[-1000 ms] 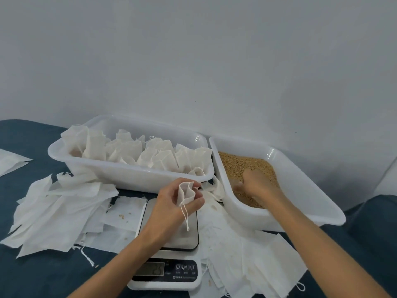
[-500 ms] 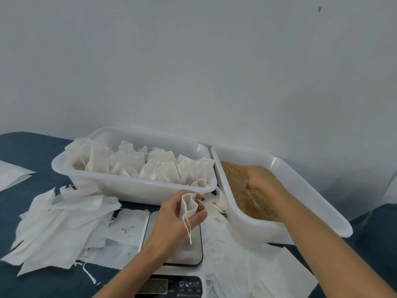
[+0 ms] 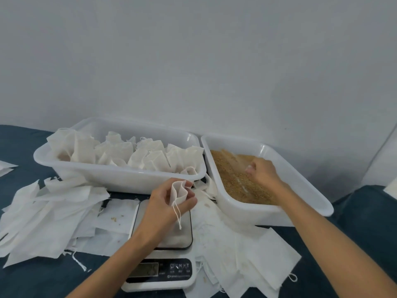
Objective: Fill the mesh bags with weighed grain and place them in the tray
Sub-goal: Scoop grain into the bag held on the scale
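Sitting nearest on the dark blue cloth-covered surface, a white digital kitchen scale with a steel platter shows a display too blurred to read. Loose flat white mesh bags lie scattered on both sides of it. Above the platter the left hand pinches a small white drawstring mesh bag, mouth upward, its string dangling. Farther right, the right hand has fingers curled over the brown grain in a white rectangular plastic tub; whether it grips grain cannot be told. Farther left, a white rectangular plastic tray holds filled white bags standing upright.
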{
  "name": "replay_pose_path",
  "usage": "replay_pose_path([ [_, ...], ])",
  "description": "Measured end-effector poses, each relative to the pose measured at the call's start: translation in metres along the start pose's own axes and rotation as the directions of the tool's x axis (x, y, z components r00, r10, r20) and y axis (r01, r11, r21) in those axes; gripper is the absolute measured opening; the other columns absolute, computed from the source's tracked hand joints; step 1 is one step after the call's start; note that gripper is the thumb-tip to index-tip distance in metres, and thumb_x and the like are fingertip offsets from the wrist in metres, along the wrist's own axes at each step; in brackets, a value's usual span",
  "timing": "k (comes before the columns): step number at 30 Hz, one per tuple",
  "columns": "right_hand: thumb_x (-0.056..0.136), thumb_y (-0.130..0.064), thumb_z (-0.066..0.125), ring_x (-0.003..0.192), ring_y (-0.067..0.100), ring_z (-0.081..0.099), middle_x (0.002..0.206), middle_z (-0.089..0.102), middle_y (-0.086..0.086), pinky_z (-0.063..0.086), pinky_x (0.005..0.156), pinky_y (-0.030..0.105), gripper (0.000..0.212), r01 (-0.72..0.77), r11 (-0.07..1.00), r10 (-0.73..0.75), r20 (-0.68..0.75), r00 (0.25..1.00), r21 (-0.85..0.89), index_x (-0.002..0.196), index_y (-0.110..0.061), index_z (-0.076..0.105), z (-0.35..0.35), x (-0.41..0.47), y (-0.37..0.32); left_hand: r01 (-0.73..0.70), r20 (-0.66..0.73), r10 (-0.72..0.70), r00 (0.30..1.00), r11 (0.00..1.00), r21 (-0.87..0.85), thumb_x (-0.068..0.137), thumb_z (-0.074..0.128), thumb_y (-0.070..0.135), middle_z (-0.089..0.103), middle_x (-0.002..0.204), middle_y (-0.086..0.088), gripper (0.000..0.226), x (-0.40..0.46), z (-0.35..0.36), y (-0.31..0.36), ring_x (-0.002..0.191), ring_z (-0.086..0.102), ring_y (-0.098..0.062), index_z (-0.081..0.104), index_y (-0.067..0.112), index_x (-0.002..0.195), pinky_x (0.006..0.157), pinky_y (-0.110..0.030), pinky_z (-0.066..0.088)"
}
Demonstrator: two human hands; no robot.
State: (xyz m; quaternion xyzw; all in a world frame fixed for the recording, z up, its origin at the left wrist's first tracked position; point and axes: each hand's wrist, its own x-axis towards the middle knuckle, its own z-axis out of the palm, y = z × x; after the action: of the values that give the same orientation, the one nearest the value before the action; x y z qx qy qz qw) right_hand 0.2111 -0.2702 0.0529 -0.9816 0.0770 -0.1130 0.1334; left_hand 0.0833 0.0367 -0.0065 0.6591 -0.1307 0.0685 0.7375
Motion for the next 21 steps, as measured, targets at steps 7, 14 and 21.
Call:
replay_pose_path([
  [7, 0.093, -0.019, 0.070, 0.106, 0.014, 0.063, 0.111, 0.070, -0.003, 0.048, 0.099, 0.036, 0.013, 0.205, 0.963, -0.220, 0.072, 0.973, 0.173, 0.105, -0.017, 0.073, -0.037, -0.054, 0.003, -0.009, -0.016, 0.009, 1.000, 1.000, 0.019, 0.086, 0.082, 0.004, 0.075, 0.084, -0.002, 0.026, 0.000, 0.001, -0.002, 0.078, 0.070, -0.008, 0.072, 0.020, 0.105, 0.072, -0.016, 0.053],
  [14, 0.089, -0.013, 0.074, 0.104, 0.000, 0.068, 0.106, 0.074, -0.017, 0.048, 0.093, 0.023, 0.022, 0.429, 0.801, -0.509, 0.097, 0.856, 0.418, 0.104, -0.029, 0.074, -0.072, -0.108, -0.035, 0.027, -0.031, -0.026, 0.999, 0.999, 0.042, 0.088, 0.082, 0.010, 0.073, 0.084, 0.004, 0.025, -0.004, 0.002, 0.000, 0.079, 0.069, -0.008, 0.071, 0.023, 0.106, 0.062, -0.013, 0.052],
  [21, 0.085, -0.010, 0.077, 0.101, -0.012, 0.064, 0.103, 0.072, -0.028, 0.039, 0.087, 0.000, 0.035, 0.530, 0.776, -0.579, 0.051, 0.814, 0.342, 0.109, -0.035, 0.073, -0.085, -0.119, -0.058, 0.000, -0.038, 0.004, 0.999, 0.997, 0.083, 0.087, 0.083, 0.012, 0.068, 0.075, 0.016, 0.022, -0.004, 0.002, -0.001, 0.072, 0.064, 0.000, 0.068, 0.028, 0.092, 0.062, -0.010, 0.048],
])
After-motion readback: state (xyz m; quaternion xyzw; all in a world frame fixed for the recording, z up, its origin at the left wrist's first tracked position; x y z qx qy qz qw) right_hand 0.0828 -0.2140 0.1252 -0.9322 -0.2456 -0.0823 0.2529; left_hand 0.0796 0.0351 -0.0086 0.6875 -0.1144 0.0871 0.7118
